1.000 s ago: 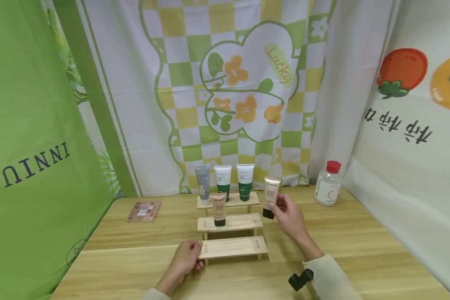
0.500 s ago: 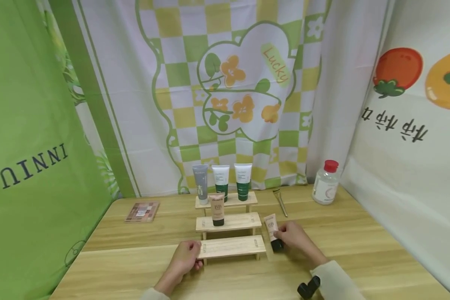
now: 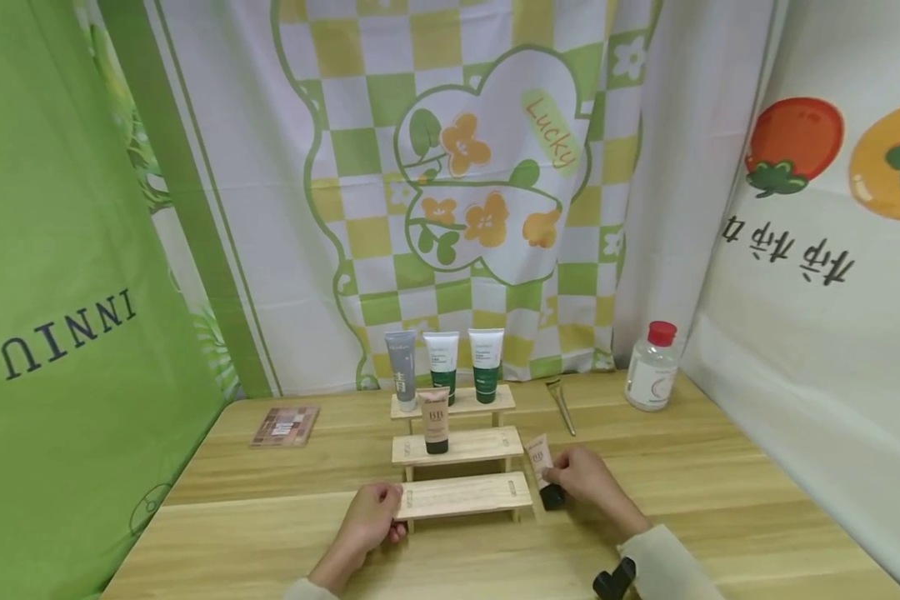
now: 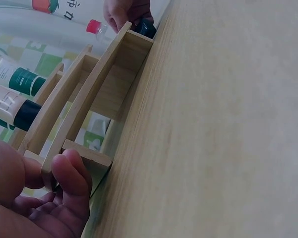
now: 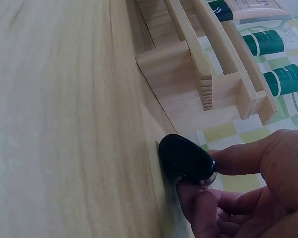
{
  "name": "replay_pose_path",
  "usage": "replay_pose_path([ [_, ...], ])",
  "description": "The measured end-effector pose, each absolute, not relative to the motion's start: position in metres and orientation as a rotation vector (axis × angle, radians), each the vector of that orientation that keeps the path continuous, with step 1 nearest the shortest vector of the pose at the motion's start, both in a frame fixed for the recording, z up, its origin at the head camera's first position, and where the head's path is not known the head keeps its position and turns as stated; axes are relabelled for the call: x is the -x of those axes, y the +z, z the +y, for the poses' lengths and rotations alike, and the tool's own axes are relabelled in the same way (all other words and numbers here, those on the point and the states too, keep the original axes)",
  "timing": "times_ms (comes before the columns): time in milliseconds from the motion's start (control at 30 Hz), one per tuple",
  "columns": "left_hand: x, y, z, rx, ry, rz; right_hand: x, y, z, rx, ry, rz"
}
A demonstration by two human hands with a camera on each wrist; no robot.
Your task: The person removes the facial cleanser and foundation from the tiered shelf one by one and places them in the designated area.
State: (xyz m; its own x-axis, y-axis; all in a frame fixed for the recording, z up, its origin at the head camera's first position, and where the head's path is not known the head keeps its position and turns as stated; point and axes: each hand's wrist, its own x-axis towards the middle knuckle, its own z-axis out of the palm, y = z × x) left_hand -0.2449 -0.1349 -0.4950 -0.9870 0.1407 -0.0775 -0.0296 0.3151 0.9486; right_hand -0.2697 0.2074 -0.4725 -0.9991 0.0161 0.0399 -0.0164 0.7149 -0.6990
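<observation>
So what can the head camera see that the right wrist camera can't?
Only the head view shows the left hand gripping the wooden rack's bottom step, the eyeshadow palette, the red-capped bottle, the brush and the grey tube. Only the right wrist view shows the BB tube's black cap touching the table up close. Both show the right hand holding that tube, the rack, and the green tubes.
</observation>
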Motion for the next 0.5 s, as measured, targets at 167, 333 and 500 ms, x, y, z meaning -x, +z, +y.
replay_pose_path([
  [167, 0.2438, -0.4953, -0.1353, -0.115, 1.752, 2.428, 0.2665, -0.4698, 0.2092, 0.028, 1.155, -2.878],
  [333, 0.2441, -0.4942, -0.1354, -0.110, 1.746, 2.433, 0.2658, -0.4703, 0.2126, 0.038, 1.134, -2.887],
  [500, 0.2439, -0.4949, -0.1351, -0.104, 1.756, 2.430, 0.2653, -0.4689, 0.2162, 0.047, 1.124, -2.903],
])
